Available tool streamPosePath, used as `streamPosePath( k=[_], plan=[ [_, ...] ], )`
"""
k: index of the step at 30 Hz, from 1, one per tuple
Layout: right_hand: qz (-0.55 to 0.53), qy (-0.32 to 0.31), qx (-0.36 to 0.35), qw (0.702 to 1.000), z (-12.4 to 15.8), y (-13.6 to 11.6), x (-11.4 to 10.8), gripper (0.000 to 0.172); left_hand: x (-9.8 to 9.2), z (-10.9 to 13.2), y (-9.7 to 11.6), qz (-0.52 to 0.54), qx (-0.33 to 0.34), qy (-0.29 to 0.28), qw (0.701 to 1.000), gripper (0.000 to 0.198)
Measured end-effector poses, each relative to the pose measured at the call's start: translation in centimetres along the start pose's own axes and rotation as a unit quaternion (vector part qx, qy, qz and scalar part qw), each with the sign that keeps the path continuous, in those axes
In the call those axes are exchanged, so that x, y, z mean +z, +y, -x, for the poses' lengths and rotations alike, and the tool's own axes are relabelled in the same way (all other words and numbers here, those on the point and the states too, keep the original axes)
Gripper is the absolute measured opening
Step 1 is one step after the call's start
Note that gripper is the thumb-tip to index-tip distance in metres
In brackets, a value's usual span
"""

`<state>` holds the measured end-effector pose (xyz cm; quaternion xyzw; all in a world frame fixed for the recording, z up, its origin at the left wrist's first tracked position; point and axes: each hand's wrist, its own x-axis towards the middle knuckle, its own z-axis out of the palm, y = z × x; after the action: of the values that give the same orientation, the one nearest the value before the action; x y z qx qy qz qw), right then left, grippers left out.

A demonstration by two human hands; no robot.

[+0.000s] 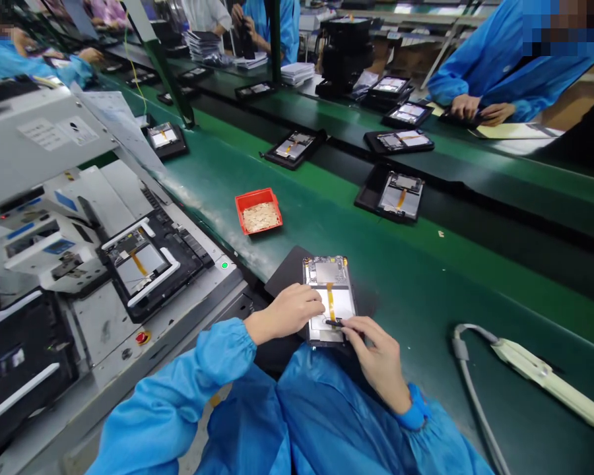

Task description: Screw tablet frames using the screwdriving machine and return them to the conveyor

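Note:
An opened tablet housing [329, 300] lies on a black mat [290, 274] at the edge of the green conveyor belt, with its metal shield and white panel showing. An orange flex ribbon [330, 302] runs down the panel. My left hand [284, 311] rests flat on the housing's left side, its fingertips near the ribbon. My right hand [376, 356] pinches a small black part [334, 322] at the ribbon's lower end. The underside of that part is hidden by my fingers.
A red tray of small foil pieces [259, 211] sits on the belt, and several opened tablets in black holders lie beyond it. A grey machine with a clamped tablet [143, 260] stands at left. A white corded tool [539, 369] lies at right. A co-worker's hands [475, 109] work across the belt.

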<state>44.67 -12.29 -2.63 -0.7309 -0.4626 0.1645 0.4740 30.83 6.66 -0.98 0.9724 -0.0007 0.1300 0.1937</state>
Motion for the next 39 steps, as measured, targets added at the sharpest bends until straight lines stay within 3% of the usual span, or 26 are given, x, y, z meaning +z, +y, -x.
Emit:
streamPosePath(
  k=[4, 9, 13, 18, 21, 24, 26, 28, 33, 39],
  plan=[
    [-0.013, -0.006, 0.145, 0.989, -1.1, -0.5, 0.2, 0.028, 0.0, -0.2, -0.9, 0.074, -0.027, 0.116, 0.99, 0.023],
    [-0.114, -0.07, 0.227, 0.964, -2.4, -1.4, -0.1, 0.04, -0.1, -0.5, -1.0, 0.139, -0.08, 0.24, 0.957, 0.018],
    [-0.249, -0.1, 0.28, 0.922, -2.2, -1.6, -0.5, 0.041, 0.1, -0.3, -0.7, 0.144, -0.087, 0.249, 0.954, 0.017],
    [-0.252, -0.057, 0.27, 0.928, -1.2, -1.3, -0.8, 0.037, 0.6, 0.7, -0.8, 0.149, -0.099, 0.222, 0.958, 0.018],
    [-0.185, -0.034, 0.199, 0.962, -0.5, -1.5, -0.9, 0.029, 0.5, 1.3, -0.5, 0.147, -0.111, 0.215, 0.959, 0.025],
    [-0.028, -0.022, -0.009, 0.999, 0.5, -1.3, -1.0, 0.014, 0.0, 2.0, 0.2, 0.139, -0.155, 0.241, 0.948, 0.042],
    [0.057, -0.038, -0.14, 0.988, 1.2, -0.7, -1.1, 0.014, -0.4, 2.7, 0.9, 0.14, -0.187, 0.277, 0.932, 0.042],
    [0.116, -0.05, -0.209, 0.97, 1.7, 0.0, -1.1, 0.019, -0.5, 3.4, 1.5, 0.145, -0.201, 0.297, 0.922, 0.035],
    [0.176, -0.068, -0.254, 0.949, 2.3, 1.4, -0.7, 0.02, 0.4, 4.9, 2.7, 0.155, -0.214, 0.299, 0.917, 0.027],
    [0.158, -0.058, -0.238, 0.957, 2.3, 1.6, -0.9, 0.021, 1.5, 6.4, 3.9, 0.163, -0.232, 0.299, 0.911, 0.024]
  ],
)
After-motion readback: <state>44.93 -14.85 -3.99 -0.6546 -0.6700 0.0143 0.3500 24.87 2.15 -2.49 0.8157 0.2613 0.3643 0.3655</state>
